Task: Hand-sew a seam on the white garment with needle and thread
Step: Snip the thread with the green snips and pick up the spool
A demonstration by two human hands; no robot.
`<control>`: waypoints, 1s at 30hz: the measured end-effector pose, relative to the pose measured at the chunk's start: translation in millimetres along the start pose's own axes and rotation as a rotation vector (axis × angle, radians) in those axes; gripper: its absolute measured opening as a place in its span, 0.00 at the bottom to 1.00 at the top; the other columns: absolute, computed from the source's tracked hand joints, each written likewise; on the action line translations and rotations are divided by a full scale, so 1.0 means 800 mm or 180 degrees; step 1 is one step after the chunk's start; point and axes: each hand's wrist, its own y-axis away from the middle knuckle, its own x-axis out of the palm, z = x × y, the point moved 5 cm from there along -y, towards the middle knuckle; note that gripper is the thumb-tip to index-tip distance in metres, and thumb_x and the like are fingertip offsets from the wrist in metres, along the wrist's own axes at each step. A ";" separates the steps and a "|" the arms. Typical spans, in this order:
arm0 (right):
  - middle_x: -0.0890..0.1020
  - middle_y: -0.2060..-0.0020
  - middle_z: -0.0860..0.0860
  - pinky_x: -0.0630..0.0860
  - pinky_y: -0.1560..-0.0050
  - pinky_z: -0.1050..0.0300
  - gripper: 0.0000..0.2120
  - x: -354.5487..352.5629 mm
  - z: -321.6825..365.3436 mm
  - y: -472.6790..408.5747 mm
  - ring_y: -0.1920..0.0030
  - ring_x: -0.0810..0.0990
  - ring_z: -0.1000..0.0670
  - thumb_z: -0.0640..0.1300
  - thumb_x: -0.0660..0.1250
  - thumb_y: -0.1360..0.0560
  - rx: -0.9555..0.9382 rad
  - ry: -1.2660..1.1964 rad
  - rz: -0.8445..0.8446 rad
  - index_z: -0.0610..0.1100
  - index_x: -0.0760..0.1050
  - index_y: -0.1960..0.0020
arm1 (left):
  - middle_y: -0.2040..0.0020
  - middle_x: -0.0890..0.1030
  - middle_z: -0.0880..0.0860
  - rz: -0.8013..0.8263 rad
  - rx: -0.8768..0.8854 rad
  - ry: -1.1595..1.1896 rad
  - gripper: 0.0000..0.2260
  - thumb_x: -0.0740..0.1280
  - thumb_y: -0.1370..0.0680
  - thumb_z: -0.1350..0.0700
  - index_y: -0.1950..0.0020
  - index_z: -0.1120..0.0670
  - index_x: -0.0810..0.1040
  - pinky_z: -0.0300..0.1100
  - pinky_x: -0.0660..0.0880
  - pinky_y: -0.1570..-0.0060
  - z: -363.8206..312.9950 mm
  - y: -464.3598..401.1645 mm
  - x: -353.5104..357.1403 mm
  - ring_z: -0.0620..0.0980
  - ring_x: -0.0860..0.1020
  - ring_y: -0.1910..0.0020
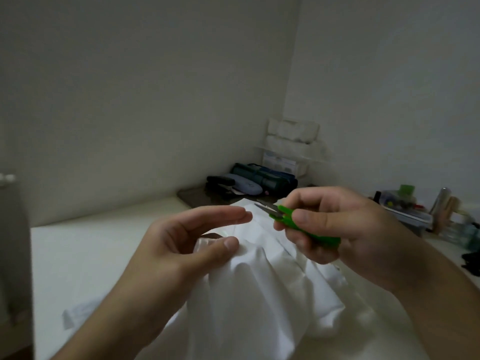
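Head view: right hand (335, 227) grips green plastic snips (304, 224), metal blades over the crumpled white garment (259, 281); left hand (187, 242) fingers extended, thumb pressing the cloth.

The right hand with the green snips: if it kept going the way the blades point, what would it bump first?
Probably the left hand's fingertips. The snips in the right hand point left, above the white garment; depth is unclear, so they might pass behind them.
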 end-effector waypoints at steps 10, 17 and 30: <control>0.71 0.69 0.40 0.63 0.72 0.63 0.12 0.012 -0.034 -0.012 0.71 0.66 0.49 0.42 0.73 0.28 0.0276 0.0344 0.0325 0.33 0.81 0.52 | 0.60 0.87 0.54 0.0201 0.0207 -0.0416 0.18 0.77 0.28 0.57 0.40 0.43 0.88 0.37 0.76 0.60 0.009 0.010 -0.003 0.46 0.81 0.63; 0.75 0.70 0.47 0.65 0.73 0.62 0.07 0.020 -0.027 -0.011 0.72 0.69 0.51 0.41 0.73 0.28 0.0222 0.0610 0.0421 0.37 0.83 0.54 | 0.54 0.87 0.56 0.0222 0.0301 -0.0527 0.20 0.77 0.28 0.57 0.39 0.41 0.87 0.46 0.79 0.55 0.004 0.016 -0.004 0.54 0.84 0.58; 0.81 0.67 0.51 0.69 0.71 0.63 0.05 0.031 -0.017 -0.011 0.70 0.73 0.51 0.40 0.75 0.29 0.0141 0.0811 0.0393 0.42 0.85 0.53 | 0.55 0.86 0.59 0.0211 0.0274 -0.0513 0.21 0.78 0.29 0.56 0.37 0.40 0.86 0.45 0.78 0.56 0.006 0.017 -0.004 0.58 0.83 0.60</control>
